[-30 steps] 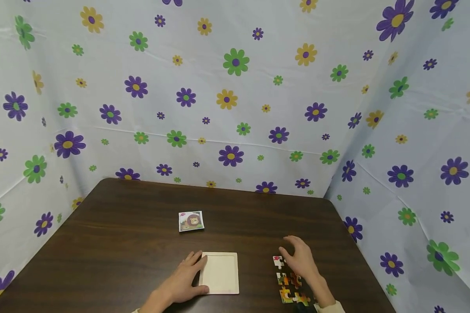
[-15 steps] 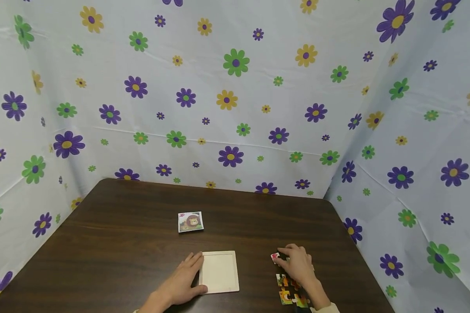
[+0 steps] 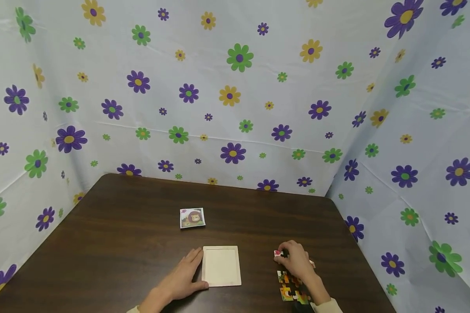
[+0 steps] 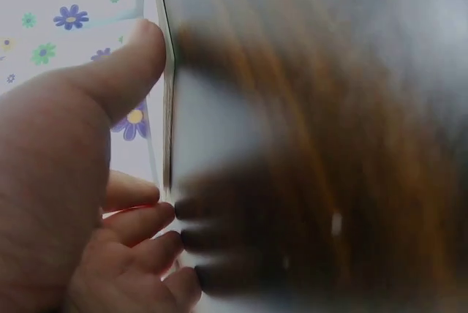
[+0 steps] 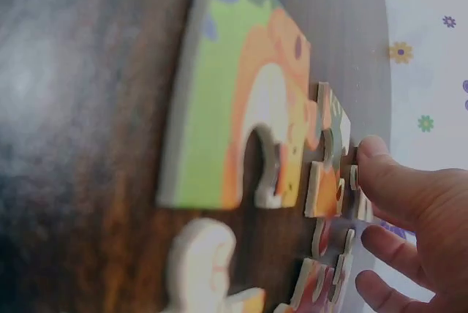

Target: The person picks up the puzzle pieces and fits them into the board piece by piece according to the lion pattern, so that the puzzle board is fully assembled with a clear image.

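Flower piece (image 3: 277, 253): right of the tray (image 3: 221, 267), well apart from it. Right hand (image 3: 297, 261) pinches it between thumb and fingers; whether it is off the table (image 3: 121, 234), cannot tell. Other pieces (image 3: 286, 294) lie flat right of the tray, nearer the wearer than the flower piece; some hidden by the hand, count not possible. Left hand (image 3: 181, 278) at the tray's left edge, thumb spread from the fingers, thumb at the near corner, fingertips by the far one; it appears to steady the tray. Card (image 3: 192, 218) with lion picture: beyond the tray, slightly left. Flowered cloth (image 3: 160, 69) behind all.

Step in hand, judged: picking up the flower piece. Next move seems to call for a secure edge grip and a clean lift, neighbours undisturbed.
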The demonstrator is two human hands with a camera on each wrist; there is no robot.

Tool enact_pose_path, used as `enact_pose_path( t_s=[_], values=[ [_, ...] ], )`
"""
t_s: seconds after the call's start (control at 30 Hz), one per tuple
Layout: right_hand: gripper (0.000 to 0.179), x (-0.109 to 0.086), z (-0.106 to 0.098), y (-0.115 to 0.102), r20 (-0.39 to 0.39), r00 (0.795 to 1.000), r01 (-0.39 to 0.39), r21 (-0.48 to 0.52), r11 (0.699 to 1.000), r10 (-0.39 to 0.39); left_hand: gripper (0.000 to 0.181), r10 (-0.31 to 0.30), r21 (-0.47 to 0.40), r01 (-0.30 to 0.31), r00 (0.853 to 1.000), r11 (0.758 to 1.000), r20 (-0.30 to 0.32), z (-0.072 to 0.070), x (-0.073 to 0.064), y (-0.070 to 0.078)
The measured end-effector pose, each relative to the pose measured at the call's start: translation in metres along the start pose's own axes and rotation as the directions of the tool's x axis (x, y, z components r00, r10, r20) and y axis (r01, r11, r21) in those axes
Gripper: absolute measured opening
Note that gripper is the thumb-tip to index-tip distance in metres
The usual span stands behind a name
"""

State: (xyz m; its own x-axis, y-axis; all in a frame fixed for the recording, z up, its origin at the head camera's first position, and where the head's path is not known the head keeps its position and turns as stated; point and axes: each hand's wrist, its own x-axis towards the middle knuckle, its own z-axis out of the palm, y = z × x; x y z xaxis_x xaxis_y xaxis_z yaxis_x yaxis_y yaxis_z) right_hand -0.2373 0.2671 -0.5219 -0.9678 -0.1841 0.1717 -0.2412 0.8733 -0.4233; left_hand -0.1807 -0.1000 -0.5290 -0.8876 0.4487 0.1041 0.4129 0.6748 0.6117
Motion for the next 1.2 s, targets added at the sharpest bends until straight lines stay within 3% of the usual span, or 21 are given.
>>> enact_pose_path(
  t_s=[0.17,0.33,0.4,0.57,0.63,0.7,0.8,1.03,1.1,1.2],
  values=[
    [0.026,0.002,0.002,-0.001,-0.036,0.999,-0.005,0.070,0.998,0.007,0.082,0.029,0.007,-0.029,0.999,1.000,-0.020,0.003,-0.001,-0.001],
    [0.019,0.003,0.000,-0.013,-0.048,0.999,-0.011,0.260,0.966,0.024,0.079,0.049,-0.019,-0.050,0.998,0.999,-0.024,0.005,-0.002,-0.002],
    [0.012,0.005,-0.002,-0.028,0.001,1.000,-0.023,0.372,0.928,0.024,0.079,0.055,-0.024,-0.056,0.998,0.998,-0.018,0.004,-0.001,-0.002],
    [0.010,0.016,-0.008,-0.084,0.167,0.985,-0.075,0.617,0.783,-0.037,0.081,0.044,-0.042,-0.044,0.999,0.998,0.001,0.001,0.000,-0.001],
    [0.010,0.021,-0.003,-0.103,0.196,0.978,-0.076,0.642,0.763,-0.068,0.082,0.039,-0.037,-0.039,0.999,0.999,0.002,0.000,0.000,-0.001],
    [0.010,0.026,0.005,-0.118,0.208,0.975,-0.072,0.641,0.764,-0.083,0.082,0.035,-0.030,-0.035,0.999,0.999,0.006,0.001,-0.001,0.000],
    [0.010,0.035,0.024,-0.126,0.200,0.976,-0.060,0.633,0.772,-0.088,0.081,0.035,-0.015,-0.034,0.999,0.999,0.011,0.000,-0.002,-0.001],
    [0.008,0.040,0.057,-0.140,0.216,0.974,-0.088,0.646,0.758,-0.071,0.081,0.044,-0.003,-0.044,0.999,0.999,0.008,0.000,0.000,0.000],
    [0.008,0.040,0.066,-0.141,0.207,0.975,-0.073,0.629,0.774,-0.076,0.081,0.042,-0.009,-0.042,0.999,0.999,0.005,0.001,0.000,0.000],
    [0.007,0.037,0.077,-0.143,0.166,0.981,-0.015,0.570,0.821,-0.097,0.080,0.032,-0.016,-0.032,0.999,0.999,0.008,0.002,-0.001,0.002]
  ],
)
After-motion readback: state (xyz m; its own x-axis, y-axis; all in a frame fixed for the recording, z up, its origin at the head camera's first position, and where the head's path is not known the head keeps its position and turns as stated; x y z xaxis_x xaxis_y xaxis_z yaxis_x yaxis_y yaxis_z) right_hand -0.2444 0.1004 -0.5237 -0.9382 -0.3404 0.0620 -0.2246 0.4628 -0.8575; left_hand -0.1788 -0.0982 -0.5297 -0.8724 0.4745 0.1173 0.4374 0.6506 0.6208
